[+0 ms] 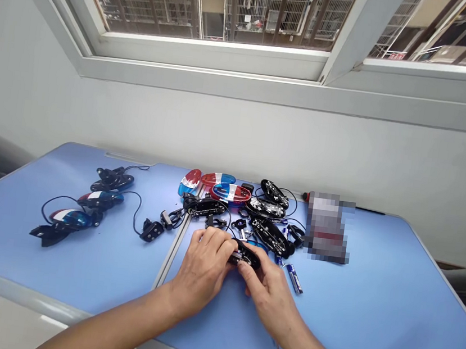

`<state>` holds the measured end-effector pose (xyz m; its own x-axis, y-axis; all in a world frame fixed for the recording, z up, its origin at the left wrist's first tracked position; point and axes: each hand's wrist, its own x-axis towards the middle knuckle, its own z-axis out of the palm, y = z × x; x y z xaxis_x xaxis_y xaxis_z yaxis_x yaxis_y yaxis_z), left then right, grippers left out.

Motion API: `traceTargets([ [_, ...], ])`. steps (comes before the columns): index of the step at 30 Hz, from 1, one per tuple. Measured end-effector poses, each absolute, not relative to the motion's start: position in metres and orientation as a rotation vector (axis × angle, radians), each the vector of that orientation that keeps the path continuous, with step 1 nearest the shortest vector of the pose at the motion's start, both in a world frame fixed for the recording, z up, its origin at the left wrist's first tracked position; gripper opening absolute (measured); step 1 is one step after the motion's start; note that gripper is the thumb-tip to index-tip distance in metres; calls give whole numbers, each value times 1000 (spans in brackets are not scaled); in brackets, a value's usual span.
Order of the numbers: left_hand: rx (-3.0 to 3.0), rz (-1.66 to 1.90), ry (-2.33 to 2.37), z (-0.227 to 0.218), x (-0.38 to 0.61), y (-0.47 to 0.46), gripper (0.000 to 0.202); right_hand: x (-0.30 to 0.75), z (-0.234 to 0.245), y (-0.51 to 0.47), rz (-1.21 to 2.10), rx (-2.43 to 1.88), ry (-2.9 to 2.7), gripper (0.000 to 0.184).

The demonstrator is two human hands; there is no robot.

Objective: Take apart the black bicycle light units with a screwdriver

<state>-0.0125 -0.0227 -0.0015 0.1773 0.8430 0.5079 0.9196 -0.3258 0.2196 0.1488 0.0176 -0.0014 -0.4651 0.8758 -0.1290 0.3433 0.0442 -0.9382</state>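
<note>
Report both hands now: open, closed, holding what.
Left hand: closed, holding a black plastic housing.
Right hand: closed, holding the same black plastic housing.

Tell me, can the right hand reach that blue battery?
Probably yes: the right hand sits close beside the blue battery, with nothing apparent between them, though it holds a black plastic housing.

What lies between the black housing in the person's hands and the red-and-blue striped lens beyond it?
In the head view, small black fittings and thin black wires lie between the held black housing and the striped lens.
</note>
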Motion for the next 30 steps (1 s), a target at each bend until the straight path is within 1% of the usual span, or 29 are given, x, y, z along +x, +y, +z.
traceTargets([
  [3,-2326,-777,-1731,5,-12,-26,22,148,-1,18,1337,-1241,-1876,38],
  [5,-2316,-746,-1720,8,-13,-27,23,148,-1,18,1251,-1233,-1920,39],
  [11,-2263,-725,-1679,6,-15,-28,18,148,-8,17,1173,-1225,-1992,38],
  [17,-2231,-646,-1769,4,-13,-29,12,147,-15,15,1030,-1147,-2028,38],
  [21,-2195,-603,-1771,2,-13,-28,12,147,-18,14,979,-1151,-2058,40],
  [26,-2255,-705,-1797,-1,-17,-24,7,148,-19,15,975,-1153,-2069,40],
  [30,-2295,-818,-1778,-3,-20,-22,8,149,-19,16,996,-1143,-2062,40],
])
